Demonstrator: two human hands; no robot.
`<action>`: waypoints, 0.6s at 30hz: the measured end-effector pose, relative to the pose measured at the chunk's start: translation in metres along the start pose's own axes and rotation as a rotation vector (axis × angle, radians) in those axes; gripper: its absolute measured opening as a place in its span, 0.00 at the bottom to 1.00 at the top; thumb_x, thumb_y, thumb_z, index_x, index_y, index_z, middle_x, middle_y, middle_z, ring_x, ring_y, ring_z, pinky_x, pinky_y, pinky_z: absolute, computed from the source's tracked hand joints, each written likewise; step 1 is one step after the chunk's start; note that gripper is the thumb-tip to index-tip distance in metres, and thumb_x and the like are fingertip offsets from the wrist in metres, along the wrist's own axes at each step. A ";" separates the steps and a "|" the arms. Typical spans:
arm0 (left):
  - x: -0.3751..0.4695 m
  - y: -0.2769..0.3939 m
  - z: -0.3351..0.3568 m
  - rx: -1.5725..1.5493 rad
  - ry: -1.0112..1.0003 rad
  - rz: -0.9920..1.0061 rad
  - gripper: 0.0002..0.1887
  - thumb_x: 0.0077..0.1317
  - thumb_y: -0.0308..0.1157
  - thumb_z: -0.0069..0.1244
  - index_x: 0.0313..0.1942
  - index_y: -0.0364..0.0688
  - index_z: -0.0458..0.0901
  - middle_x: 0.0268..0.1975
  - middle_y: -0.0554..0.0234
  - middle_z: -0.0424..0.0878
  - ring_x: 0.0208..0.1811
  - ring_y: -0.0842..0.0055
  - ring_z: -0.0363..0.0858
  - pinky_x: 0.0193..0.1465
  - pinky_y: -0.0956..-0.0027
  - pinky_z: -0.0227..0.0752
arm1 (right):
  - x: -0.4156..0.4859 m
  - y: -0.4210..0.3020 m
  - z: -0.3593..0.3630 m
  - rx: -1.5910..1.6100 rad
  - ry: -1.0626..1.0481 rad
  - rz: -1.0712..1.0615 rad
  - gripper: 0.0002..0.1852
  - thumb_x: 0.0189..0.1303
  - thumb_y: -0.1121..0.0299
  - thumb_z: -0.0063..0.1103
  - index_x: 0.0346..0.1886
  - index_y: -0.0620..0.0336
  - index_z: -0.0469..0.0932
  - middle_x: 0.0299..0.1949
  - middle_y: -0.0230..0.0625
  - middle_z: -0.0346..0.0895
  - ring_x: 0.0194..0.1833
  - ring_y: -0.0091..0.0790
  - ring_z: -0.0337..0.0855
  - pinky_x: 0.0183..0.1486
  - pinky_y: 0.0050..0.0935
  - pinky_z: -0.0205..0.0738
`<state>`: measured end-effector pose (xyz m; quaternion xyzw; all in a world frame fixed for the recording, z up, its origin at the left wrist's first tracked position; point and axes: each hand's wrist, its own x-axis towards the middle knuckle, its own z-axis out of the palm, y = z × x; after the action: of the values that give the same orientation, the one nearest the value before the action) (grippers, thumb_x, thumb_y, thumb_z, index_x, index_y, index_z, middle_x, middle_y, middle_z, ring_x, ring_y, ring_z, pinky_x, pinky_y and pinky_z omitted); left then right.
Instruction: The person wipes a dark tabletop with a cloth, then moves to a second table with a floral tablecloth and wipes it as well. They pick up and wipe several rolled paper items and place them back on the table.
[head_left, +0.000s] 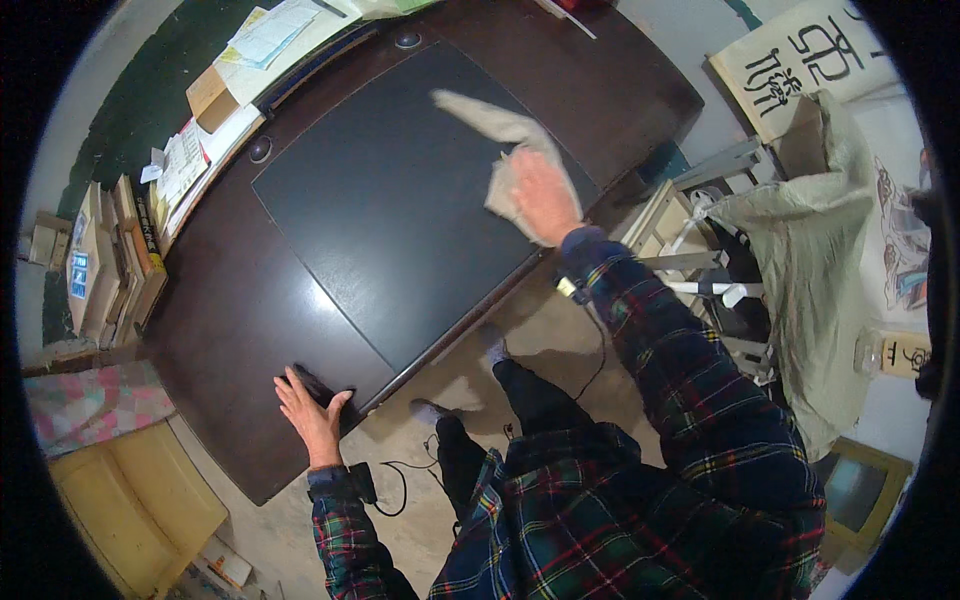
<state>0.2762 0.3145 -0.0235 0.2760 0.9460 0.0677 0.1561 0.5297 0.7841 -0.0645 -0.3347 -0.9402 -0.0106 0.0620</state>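
Observation:
A beige cloth (491, 122) lies under and around my right hand (541, 193), which presses on it over the right part of a black desk pad panel (375, 202). The hand is slightly blurred, and a long end of the cloth reaches out to the upper left. The panel is set in a dark brown wooden desk (232, 322). My left hand (311, 420) rests with spread fingers on the near left part of the desk top, close to its front edge, and holds nothing.
Stacked books (124, 262) and papers (184, 169) line the raised back shelf. A yellow chair (135, 510) stands at lower left. On the right are a woven sack (810, 285), a wooden frame (652, 217) and a board with writing (795, 67). A black cable (602, 352) hangs before the desk.

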 end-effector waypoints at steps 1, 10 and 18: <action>0.001 0.008 0.001 0.041 -0.046 -0.016 0.66 0.45 0.53 0.71 0.77 0.43 0.44 0.77 0.31 0.41 0.79 0.44 0.42 0.75 0.39 0.45 | 0.000 0.027 0.001 -0.008 -0.009 0.060 0.31 0.70 0.60 0.46 0.71 0.69 0.60 0.72 0.51 0.59 0.73 0.49 0.58 0.76 0.44 0.48; 0.009 0.016 0.009 0.137 -0.143 -0.060 0.73 0.36 0.53 0.74 0.77 0.43 0.40 0.77 0.28 0.38 0.78 0.39 0.39 0.74 0.39 0.49 | 0.041 0.092 0.047 -0.057 0.028 0.406 0.33 0.73 0.53 0.43 0.76 0.59 0.56 0.77 0.49 0.51 0.77 0.53 0.48 0.76 0.53 0.41; 0.009 0.023 0.004 0.120 -0.158 -0.077 0.74 0.35 0.51 0.76 0.76 0.39 0.39 0.75 0.24 0.38 0.77 0.35 0.38 0.74 0.38 0.48 | 0.087 -0.118 0.020 0.008 0.018 -0.150 0.32 0.71 0.53 0.45 0.72 0.61 0.62 0.73 0.47 0.59 0.74 0.48 0.56 0.76 0.47 0.45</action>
<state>0.2821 0.3391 -0.0249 0.2528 0.9430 -0.0171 0.2159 0.3859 0.7483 -0.0708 -0.2629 -0.9621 -0.0145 0.0709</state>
